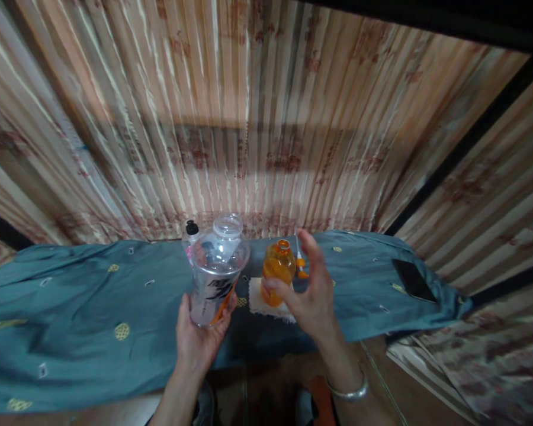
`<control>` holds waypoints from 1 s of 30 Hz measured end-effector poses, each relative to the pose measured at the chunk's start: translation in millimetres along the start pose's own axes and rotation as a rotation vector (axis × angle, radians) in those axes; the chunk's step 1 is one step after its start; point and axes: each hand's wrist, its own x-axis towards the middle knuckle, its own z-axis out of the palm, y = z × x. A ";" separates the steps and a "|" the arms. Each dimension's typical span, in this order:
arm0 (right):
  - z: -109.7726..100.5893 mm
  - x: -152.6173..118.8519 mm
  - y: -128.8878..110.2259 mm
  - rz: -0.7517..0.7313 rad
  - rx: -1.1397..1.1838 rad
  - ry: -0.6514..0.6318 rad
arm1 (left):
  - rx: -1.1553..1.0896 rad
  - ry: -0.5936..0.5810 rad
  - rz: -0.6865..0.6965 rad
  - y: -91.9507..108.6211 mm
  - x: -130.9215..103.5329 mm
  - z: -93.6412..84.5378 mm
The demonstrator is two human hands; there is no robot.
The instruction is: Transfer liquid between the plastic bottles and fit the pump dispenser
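My left hand point(204, 337) is wrapped round a clear plastic cup point(211, 296) with black and orange print, held up over the cloth-covered table. Just behind its rim shows the open neck of a clear bottle point(228, 225); the cup hides its lower part. An uncapped orange bottle point(279, 266) stands on a small white cloth point(258, 303). Beside it my right hand point(313, 296) is spread, fingers apart, with the thumb overlapping the bottle's front; whether it touches cannot be made out. An orange pump top point(301, 267) with a pale tube lies behind my right fingers.
A small bottle with a black cap point(190, 231) stands left of the clear bottle. On the right lies a dark flat phone-like object point(413, 280). The teal patterned tablecloth point(84, 307) ends before a pleated curtain point(249, 148). Dark frame bars flank both sides.
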 end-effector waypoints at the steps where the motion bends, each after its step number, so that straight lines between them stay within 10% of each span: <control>1: -6.3 0.4 11.6 0.000 -0.028 0.053 | -0.004 0.022 0.001 1.4 -1.4 1.2; 10: 29.8 -31.8 107.8 0.271 0.019 -0.093 | 0.042 0.197 0.064 4.2 -3.9 2.9; 30: 44.7 -29.8 78.5 0.333 -0.028 -0.069 | 0.198 0.228 0.339 18.1 13.1 -31.0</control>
